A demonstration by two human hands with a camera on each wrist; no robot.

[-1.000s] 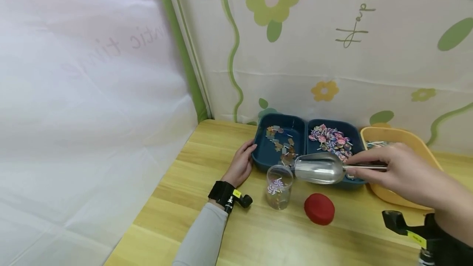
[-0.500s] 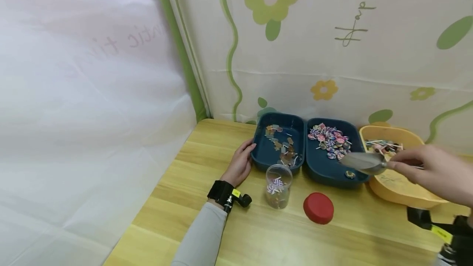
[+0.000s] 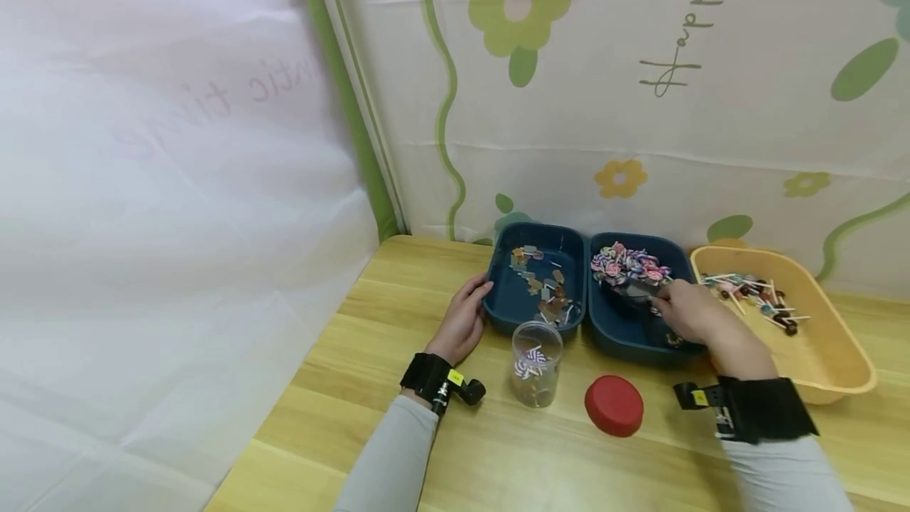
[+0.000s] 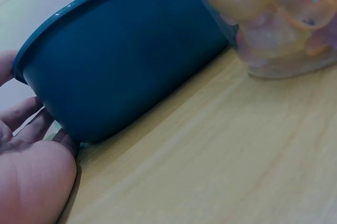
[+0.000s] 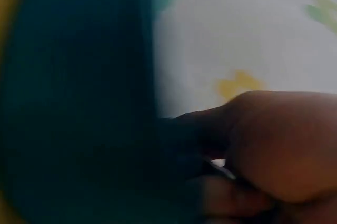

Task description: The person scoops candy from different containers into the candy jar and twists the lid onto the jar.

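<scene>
Figure: the small metal scoop (image 3: 635,291) lay inside the right-hand dark-blue plastic tray (image 3: 626,332), its bowl pushed into the heap of swirled pink-and-purple candies (image 3: 629,265) at the tray's far end, its handle running back and rightward into my right hand (image 3: 693,314). That hand's fingers were curled round the handle. My left hand (image 3: 464,320) rested with relaxed fingers against the outer wall of the left-hand dark-blue tray (image 3: 508,306). The clear plastic jar (image 3: 536,362) stood ahead-left of the scoop, just in front of the left tray and nearer my left hand; its round red lid (image 3: 614,405) lay beside it.
</scene>
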